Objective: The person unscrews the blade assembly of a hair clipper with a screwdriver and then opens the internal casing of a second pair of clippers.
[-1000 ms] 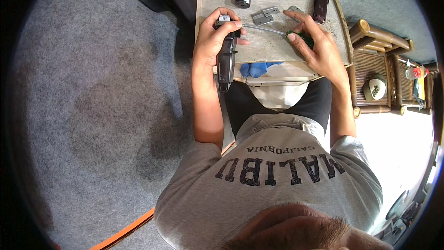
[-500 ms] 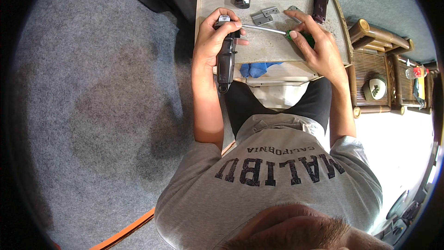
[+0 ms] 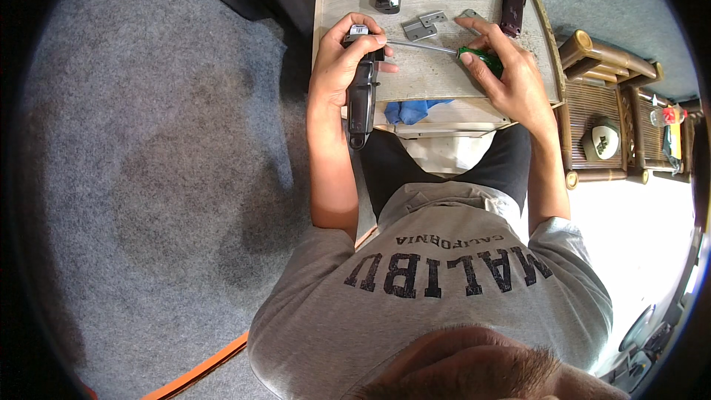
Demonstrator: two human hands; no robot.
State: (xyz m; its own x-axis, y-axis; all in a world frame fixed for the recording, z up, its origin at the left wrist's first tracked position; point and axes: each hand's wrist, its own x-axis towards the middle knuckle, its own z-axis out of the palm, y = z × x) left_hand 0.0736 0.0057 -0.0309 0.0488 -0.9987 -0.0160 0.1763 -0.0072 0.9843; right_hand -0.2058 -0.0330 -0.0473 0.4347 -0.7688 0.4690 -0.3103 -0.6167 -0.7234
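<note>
Left hand (image 3: 342, 55): closed around a long black device (image 3: 361, 104), thumb lying over its upper part; the rest of the device runs down from the grip, past the near edge of the table (image 3: 415, 78).

Right hand (image 3: 511, 74): thumb and curled fingers pinch the green handle of a screwdriver (image 3: 485, 60); index finger stands out beyond it. Shaft points left from this grip, its end at the left thumb tip; whether it meets the device, cannot tell.

Between the two grips, a little farther out: a grey metal hinge (image 3: 424, 26). Just beyond the right index finger, a second metal piece (image 3: 469, 13), partly hidden. Past the right knuckles, a dark maroon object (image 3: 513, 6). Below and between the grips, blue cloth (image 3: 411, 110).
</note>
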